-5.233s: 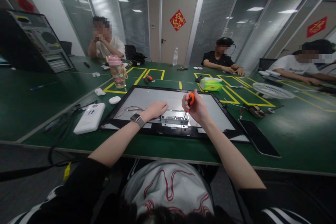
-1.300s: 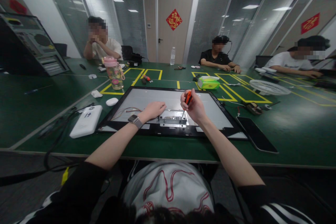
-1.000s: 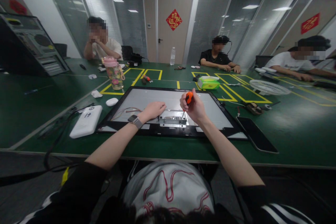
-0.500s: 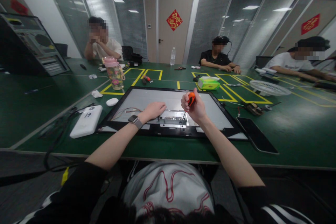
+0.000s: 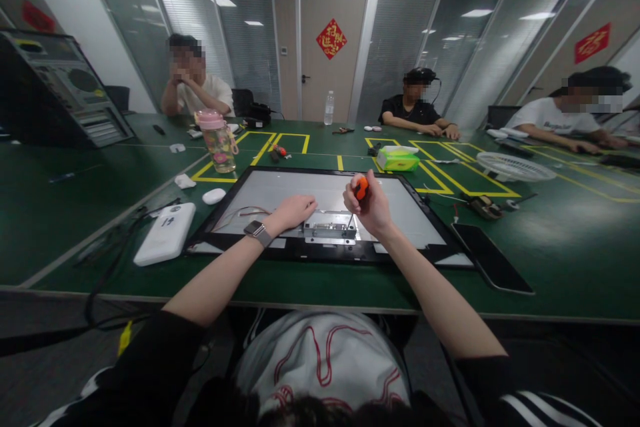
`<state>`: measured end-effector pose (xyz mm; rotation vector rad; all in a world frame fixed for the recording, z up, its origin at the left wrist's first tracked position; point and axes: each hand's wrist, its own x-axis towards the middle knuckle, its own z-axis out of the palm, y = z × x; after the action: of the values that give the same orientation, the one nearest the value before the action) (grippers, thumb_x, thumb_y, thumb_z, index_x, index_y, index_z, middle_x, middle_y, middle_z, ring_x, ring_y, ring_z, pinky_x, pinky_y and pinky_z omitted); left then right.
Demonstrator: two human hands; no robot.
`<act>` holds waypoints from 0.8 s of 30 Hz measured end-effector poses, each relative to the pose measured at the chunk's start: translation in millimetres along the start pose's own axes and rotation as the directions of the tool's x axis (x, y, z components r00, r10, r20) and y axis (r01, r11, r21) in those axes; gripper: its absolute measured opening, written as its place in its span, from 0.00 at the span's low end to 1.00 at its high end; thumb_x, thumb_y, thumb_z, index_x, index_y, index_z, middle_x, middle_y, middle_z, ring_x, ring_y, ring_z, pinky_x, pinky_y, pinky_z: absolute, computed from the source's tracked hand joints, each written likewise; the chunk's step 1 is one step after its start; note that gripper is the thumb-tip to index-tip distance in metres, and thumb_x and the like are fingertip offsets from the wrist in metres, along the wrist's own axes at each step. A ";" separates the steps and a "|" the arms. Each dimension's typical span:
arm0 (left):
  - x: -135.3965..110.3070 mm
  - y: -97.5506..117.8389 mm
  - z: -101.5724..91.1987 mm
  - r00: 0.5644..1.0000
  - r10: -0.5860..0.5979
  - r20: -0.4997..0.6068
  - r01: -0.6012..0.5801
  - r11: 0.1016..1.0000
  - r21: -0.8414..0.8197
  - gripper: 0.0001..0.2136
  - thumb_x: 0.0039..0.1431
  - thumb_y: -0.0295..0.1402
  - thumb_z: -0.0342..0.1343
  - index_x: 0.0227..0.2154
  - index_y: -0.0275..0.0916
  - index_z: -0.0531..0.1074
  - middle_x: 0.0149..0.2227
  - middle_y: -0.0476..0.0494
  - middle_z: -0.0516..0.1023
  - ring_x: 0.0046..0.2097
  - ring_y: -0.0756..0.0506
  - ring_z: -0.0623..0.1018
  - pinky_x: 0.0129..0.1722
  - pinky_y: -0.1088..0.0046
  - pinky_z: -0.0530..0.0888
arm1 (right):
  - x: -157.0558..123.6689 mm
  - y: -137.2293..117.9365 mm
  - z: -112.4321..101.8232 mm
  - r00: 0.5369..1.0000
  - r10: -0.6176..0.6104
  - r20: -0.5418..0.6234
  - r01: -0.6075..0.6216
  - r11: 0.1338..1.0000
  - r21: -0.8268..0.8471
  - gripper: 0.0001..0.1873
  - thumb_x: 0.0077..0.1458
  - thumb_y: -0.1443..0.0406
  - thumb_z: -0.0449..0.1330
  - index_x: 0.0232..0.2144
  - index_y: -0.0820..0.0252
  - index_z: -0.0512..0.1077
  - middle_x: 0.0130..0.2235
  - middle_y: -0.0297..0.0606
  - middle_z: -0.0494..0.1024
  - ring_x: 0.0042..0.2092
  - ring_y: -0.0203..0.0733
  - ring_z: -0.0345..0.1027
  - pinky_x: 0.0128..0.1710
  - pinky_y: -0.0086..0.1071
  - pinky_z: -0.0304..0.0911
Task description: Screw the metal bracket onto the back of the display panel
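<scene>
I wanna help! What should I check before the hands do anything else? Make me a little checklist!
1. Right hand grips the orange screwdriver: ok.
2. Screwdriver tip sits properly in a screw on the metal bracket: cannot tell, too small to see.
3. Left hand is apart from the screwdriver tip: ok.
4. Black-framed panel lies flat on the green table: ok.
5. Pink-lidded bottle stands upright, off the panel: ok.

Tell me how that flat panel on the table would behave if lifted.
The panel looks broad and thin, so it would probably flex if raised by one corner. The metal bracket sits toward its near edge, so that side may feel heavier. The thin wires lying on its left would likely flop about.
</scene>
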<state>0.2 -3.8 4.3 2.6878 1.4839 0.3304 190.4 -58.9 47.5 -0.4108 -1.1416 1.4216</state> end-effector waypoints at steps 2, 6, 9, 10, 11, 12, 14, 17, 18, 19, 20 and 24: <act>-0.3 0.1 -0.2 1.000 0.004 0.001 -0.004 1.000 0.000 0.17 0.67 0.38 0.39 0.34 0.37 0.72 0.35 0.39 0.78 0.35 0.43 0.75 0.33 0.70 0.65 | 0.4 0.9 -2.0 0.999 0.012 0.032 -0.013 1.000 0.011 0.28 0.55 0.41 0.51 0.20 0.58 0.63 0.13 0.26 0.55 0.15 0.28 0.43 0.15 0.24 0.38; -0.1 -1.3 1.6 1.000 0.007 -0.019 -0.007 1.000 0.007 0.18 0.67 0.38 0.39 0.33 0.37 0.72 0.34 0.39 0.78 0.34 0.43 0.75 0.32 0.70 0.65 | 0.1 2.5 -4.2 0.998 0.016 0.063 -0.018 0.999 0.035 0.30 0.56 0.42 0.50 0.18 0.59 0.64 0.13 0.26 0.54 0.16 0.28 0.42 0.16 0.24 0.38; 0.6 -3.0 3.8 1.000 0.013 -0.021 -0.013 1.000 -0.005 0.18 0.67 0.38 0.39 0.34 0.37 0.72 0.35 0.40 0.78 0.35 0.43 0.75 0.33 0.71 0.65 | 0.0 3.2 -4.5 0.998 0.005 0.062 -0.008 0.999 0.043 0.30 0.57 0.42 0.50 0.18 0.60 0.65 0.13 0.26 0.53 0.15 0.28 0.42 0.16 0.24 0.37; 0.9 -3.4 4.2 1.000 0.013 -0.019 -0.013 1.000 -0.009 0.18 0.67 0.39 0.39 0.34 0.37 0.72 0.35 0.40 0.78 0.35 0.43 0.75 0.33 0.71 0.65 | 0.0 3.3 -4.6 0.998 -0.001 0.063 -0.002 0.999 0.043 0.30 0.57 0.42 0.50 0.18 0.60 0.65 0.13 0.26 0.53 0.15 0.28 0.42 0.16 0.24 0.37; 1.0 -3.6 4.4 1.000 0.013 -0.019 -0.013 1.000 -0.012 0.18 0.67 0.39 0.39 0.34 0.37 0.72 0.34 0.40 0.78 0.35 0.43 0.75 0.33 0.71 0.65 | 0.0 3.2 -4.7 0.998 -0.005 0.066 0.003 0.999 0.042 0.30 0.57 0.42 0.50 0.18 0.60 0.65 0.13 0.26 0.53 0.15 0.28 0.42 0.16 0.24 0.37; 1.1 -3.6 4.3 1.000 0.013 -0.018 -0.013 1.000 -0.014 0.18 0.67 0.39 0.39 0.34 0.38 0.72 0.34 0.40 0.78 0.35 0.43 0.75 0.32 0.71 0.65 | -0.1 3.2 -4.9 0.998 -0.010 0.069 0.007 0.999 0.043 0.30 0.57 0.42 0.50 0.19 0.60 0.66 0.13 0.26 0.53 0.15 0.28 0.41 0.16 0.24 0.37; 1.1 -3.5 4.0 1.000 0.011 -0.020 -0.011 1.000 -0.014 0.18 0.67 0.39 0.39 0.34 0.38 0.72 0.34 0.40 0.78 0.35 0.43 0.75 0.32 0.71 0.65 | -0.3 3.1 -5.3 0.997 -0.015 0.073 0.011 0.999 0.051 0.28 0.57 0.43 0.51 0.21 0.59 0.66 0.13 0.26 0.54 0.15 0.28 0.41 0.16 0.24 0.37; 0.9 -3.6 3.9 1.000 0.006 -0.020 -0.006 1.000 -0.015 0.18 0.67 0.39 0.39 0.34 0.38 0.72 0.35 0.40 0.78 0.35 0.44 0.75 0.32 0.71 0.65 | -1.0 3.6 -6.0 0.997 -0.023 0.070 0.018 0.997 0.072 0.23 0.56 0.45 0.54 0.25 0.57 0.66 0.14 0.24 0.55 0.16 0.28 0.40 0.17 0.24 0.37; 0.9 -3.8 4.3 1.000 0.002 -0.020 -0.002 1.000 -0.016 0.18 0.67 0.39 0.39 0.34 0.38 0.72 0.35 0.41 0.78 0.35 0.44 0.75 0.33 0.72 0.65 | -1.2 3.9 -6.1 0.997 -0.027 0.067 0.022 0.997 0.079 0.21 0.55 0.46 0.55 0.26 0.56 0.65 0.14 0.24 0.55 0.16 0.29 0.40 0.17 0.24 0.37; 1.0 -4.2 4.8 1.000 -0.001 -0.021 0.000 1.000 -0.017 0.18 0.67 0.39 0.39 0.34 0.38 0.72 0.36 0.41 0.78 0.36 0.44 0.75 0.33 0.72 0.65 | -1.4 4.2 -6.2 0.997 -0.031 0.065 0.026 0.996 0.083 0.19 0.55 0.47 0.56 0.28 0.56 0.65 0.14 0.24 0.56 0.16 0.29 0.40 0.17 0.24 0.37; 1.2 -4.6 5.5 1.000 -0.002 -0.022 0.002 1.000 -0.019 0.17 0.67 0.39 0.39 0.35 0.38 0.72 0.36 0.41 0.78 0.36 0.44 0.75 0.33 0.72 0.65 | -1.6 4.4 -6.2 0.997 -0.036 0.063 0.031 0.996 0.085 0.18 0.55 0.48 0.57 0.28 0.55 0.64 0.15 0.24 0.56 0.16 0.29 0.40 0.17 0.24 0.37; 1.9 -6.1 7.6 0.999 0.001 -0.032 -0.002 1.000 -0.024 0.17 0.68 0.39 0.39 0.34 0.39 0.72 0.36 0.41 0.78 0.37 0.43 0.76 0.33 0.72 0.65 | -1.6 4.5 -6.2 0.997 -0.044 0.058 0.039 0.996 0.084 0.17 0.55 0.49 0.57 0.28 0.55 0.63 0.15 0.24 0.57 0.16 0.29 0.41 0.17 0.24 0.38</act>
<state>-2.2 1.4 -3.8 2.6779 1.4765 0.3899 193.2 -57.1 40.4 -0.2866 -1.1290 1.4475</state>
